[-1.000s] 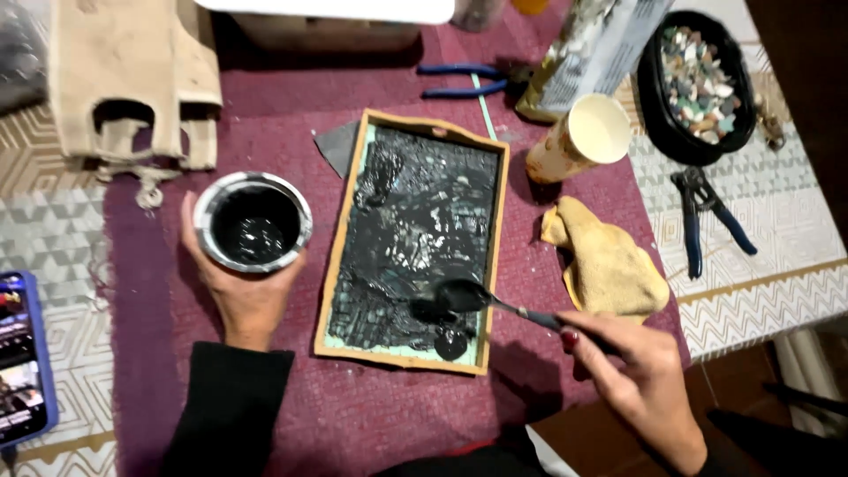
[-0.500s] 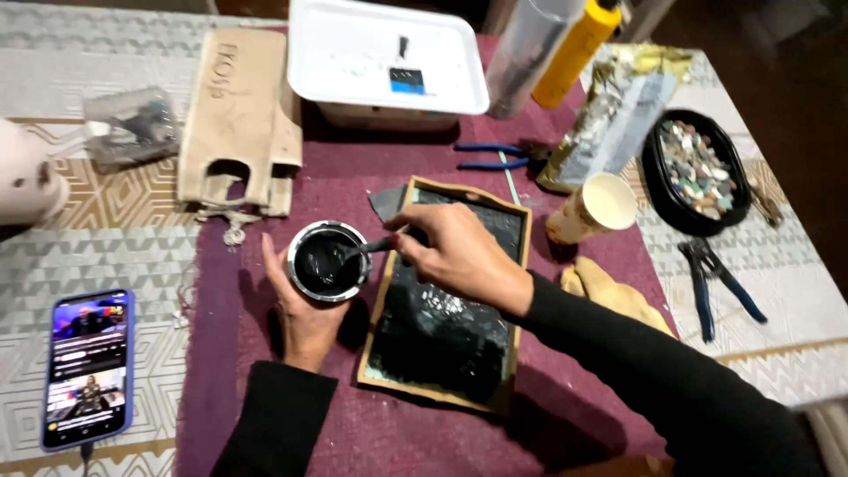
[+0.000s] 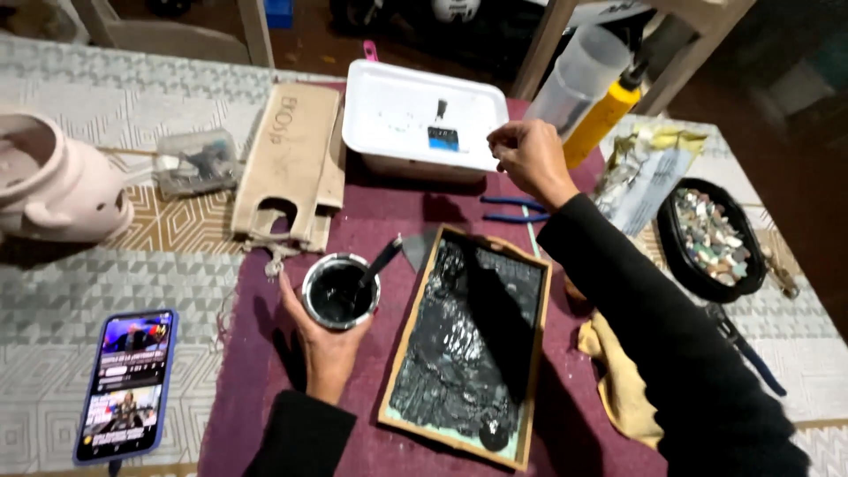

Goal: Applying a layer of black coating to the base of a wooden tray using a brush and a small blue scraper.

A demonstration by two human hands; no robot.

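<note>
**A cup of black paint in one hand, the other hand up by the white tub**

The small round metal cup (image 3: 340,291) is shiny on its rim and full of thick black paint; a dark brush (image 3: 382,259) leans in it; the left hand (image 3: 325,340) wraps its fingers (image 3: 294,305) around the cup's side and holds it on the purple cloth (image 3: 265,397); just beside it lies a wooden tray (image 3: 466,340), long and flat, its inside bumpy, wet and black; the right hand (image 3: 526,159) is far from the cup, up at the edge of the white plastic tub (image 3: 424,119), with its fingertips pinched together; I cannot tell if they hold anything.
</note>
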